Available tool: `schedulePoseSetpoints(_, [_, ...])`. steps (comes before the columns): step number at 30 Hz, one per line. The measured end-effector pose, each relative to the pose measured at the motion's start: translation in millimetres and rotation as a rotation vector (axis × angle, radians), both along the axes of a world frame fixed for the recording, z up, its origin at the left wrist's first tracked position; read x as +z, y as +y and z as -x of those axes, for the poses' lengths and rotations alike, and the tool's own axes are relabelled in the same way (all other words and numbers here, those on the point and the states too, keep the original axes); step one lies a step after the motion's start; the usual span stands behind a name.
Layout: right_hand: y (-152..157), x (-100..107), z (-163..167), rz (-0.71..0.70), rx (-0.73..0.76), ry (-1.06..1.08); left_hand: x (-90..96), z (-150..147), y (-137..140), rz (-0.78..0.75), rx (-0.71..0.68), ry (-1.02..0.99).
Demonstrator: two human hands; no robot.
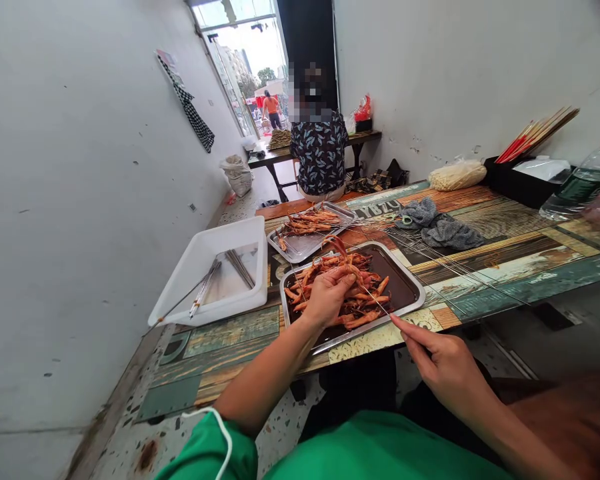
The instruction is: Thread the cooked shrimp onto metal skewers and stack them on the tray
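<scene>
Over the near metal tray, my left hand is closed on a reddish-brown meat piece that looks like a chicken foot. A thin metal skewer runs from that piece down to my right hand, which pinches its near end. The skewer's far tip is hidden at the piece and my left fingers. Similar meat pieces lie heaped in the tray, in dark liquid. Behind it, a second metal tray bears more of them, with several skewers beside it.
A white plastic bin with metal skewers stands left. Grey cloths and loose metal skewers lie right. Farther back are a black box with wooden sticks, a bagged bundle and a bottle. A person sits beyond the table.
</scene>
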State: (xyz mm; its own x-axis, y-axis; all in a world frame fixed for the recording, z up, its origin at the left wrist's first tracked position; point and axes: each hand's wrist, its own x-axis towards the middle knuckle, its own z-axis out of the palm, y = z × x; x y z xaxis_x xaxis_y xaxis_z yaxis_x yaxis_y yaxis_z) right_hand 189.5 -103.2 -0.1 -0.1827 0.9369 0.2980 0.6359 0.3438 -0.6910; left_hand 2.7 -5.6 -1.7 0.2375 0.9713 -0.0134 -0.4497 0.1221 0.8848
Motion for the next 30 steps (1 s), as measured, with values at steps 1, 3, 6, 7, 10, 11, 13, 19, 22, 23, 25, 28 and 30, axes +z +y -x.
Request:
schedulePoseSetpoints(1, [0,0,1,-0.001,-0.003,0.001,-0.1,0,0,0.003,-0.002,0.002])
schedulePoseSetpoints(3, [1,-1,2,-0.012,-0.012,0.003,-0.3,0,0,0.007,-0.002,0.004])
schedulePoseSetpoints(6, [2,-3,6,-0.040,-0.013,0.001,-0.6,-1,0,0.012,0.008,0.013])
schedulePoseSetpoints(7, [2,-4,7,-0.048,-0.014,-0.003,-0.7,-1,0,0.013,0.005,0.016])
schedulePoseSetpoints(10, [4,-5,11,-0.072,-0.025,-0.023,-0.2,-1,-1,0.022,-0.016,0.024])
schedulePoseSetpoints(11, [4,-6,12,-0.080,-0.027,-0.026,0.2,-2,-1,0.027,-0.015,0.021])
schedulePoseSetpoints(13, [4,-6,13,-0.102,-0.021,-0.025,1.5,-2,-1,0.048,-0.005,-0.002])
schedulePoseSetpoints(19, [1,-5,11,-0.123,0.006,-0.011,5.4,-2,-2,0.105,-0.016,-0.075])
schedulePoseSetpoints(22, [-3,-5,8,-0.096,-0.002,0.008,5.9,-2,-1,0.109,-0.018,-0.085])
schedulePoseSetpoints(23, [-4,-6,7,-0.087,-0.004,0.016,5.9,-2,-1,0.111,-0.017,-0.087])
schedulePoseSetpoints(25, [-6,-8,6,-0.071,-0.004,0.029,5.8,-1,0,0.118,-0.016,-0.089])
schedulePoseSetpoints(28, [-6,-11,6,-0.057,-0.004,0.045,5.5,-1,0,0.128,-0.016,-0.087])
schedulePoseSetpoints(30, [-5,-12,6,-0.062,-0.001,0.056,5.1,-1,-1,0.128,-0.017,-0.083])
